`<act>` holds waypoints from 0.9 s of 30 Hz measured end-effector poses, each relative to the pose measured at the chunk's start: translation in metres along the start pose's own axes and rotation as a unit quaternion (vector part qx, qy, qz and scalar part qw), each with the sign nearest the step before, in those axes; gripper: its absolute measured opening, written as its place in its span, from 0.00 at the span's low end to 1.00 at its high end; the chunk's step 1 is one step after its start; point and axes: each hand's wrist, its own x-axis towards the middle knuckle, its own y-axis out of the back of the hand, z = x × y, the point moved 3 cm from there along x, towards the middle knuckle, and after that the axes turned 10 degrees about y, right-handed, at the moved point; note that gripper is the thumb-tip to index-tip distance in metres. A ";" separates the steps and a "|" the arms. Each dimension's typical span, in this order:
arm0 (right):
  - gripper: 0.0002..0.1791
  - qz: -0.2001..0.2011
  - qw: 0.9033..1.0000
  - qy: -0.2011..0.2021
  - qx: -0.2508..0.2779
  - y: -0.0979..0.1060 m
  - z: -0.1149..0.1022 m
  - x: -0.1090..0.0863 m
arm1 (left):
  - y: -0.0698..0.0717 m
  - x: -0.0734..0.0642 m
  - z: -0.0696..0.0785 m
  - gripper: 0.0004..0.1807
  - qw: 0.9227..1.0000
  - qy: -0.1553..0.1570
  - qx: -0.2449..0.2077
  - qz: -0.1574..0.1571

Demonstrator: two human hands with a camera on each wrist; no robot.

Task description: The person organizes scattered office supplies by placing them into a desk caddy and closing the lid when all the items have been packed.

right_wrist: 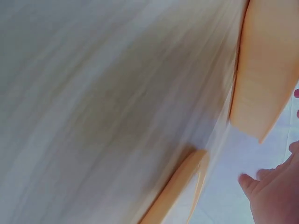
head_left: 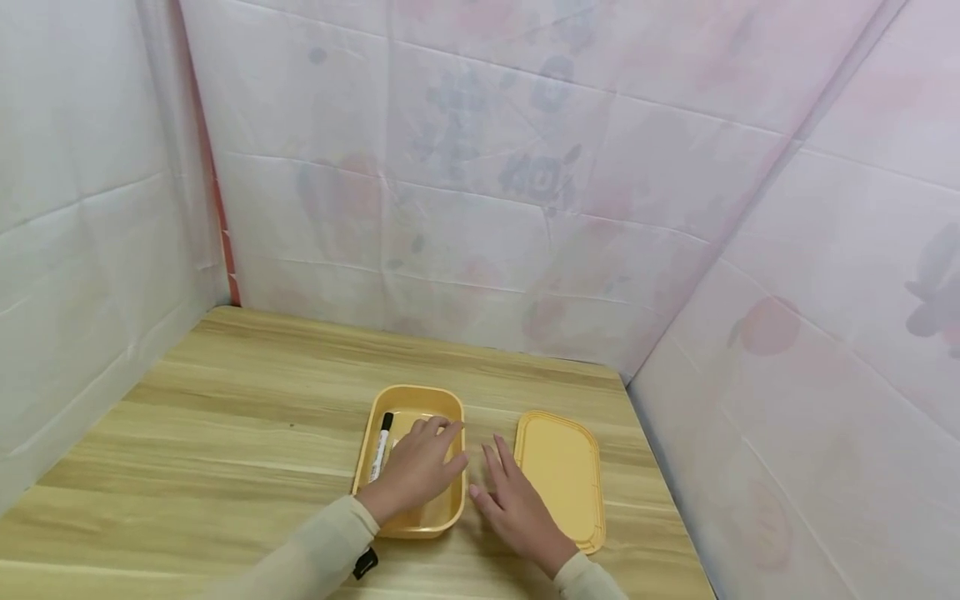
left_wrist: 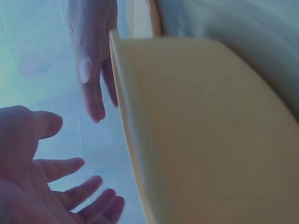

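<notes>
In the head view a yellow rectangular box (head_left: 408,398) stands uncovered on the table. A white marker with a black cap (head_left: 381,446) lies along its left side inside. Over the box hovers my left hand (head_left: 420,467), fingers loosely bent and apart, hiding much of the interior; a small pale item shows partly beside the marker. My right hand (head_left: 517,504) is between the box and the flat yellow lid (head_left: 562,475), its fingers extended and overlapping the lid's left edge. The left wrist view shows empty, spread left fingers (left_wrist: 70,172) beside the box wall (left_wrist: 210,116).
The wood-grain table (head_left: 247,433) reaches back to a pale printed curtain (head_left: 465,208), with more sheeting on the left and right sides. A black piece (head_left: 365,564) shows beneath the left sleeve (head_left: 307,542).
</notes>
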 end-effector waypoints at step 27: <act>0.39 0.103 0.991 -0.085 0.002 0.041 0.068 -0.049 | -0.061 -0.006 0.084 0.36 0.980 0.038 -0.193 0.035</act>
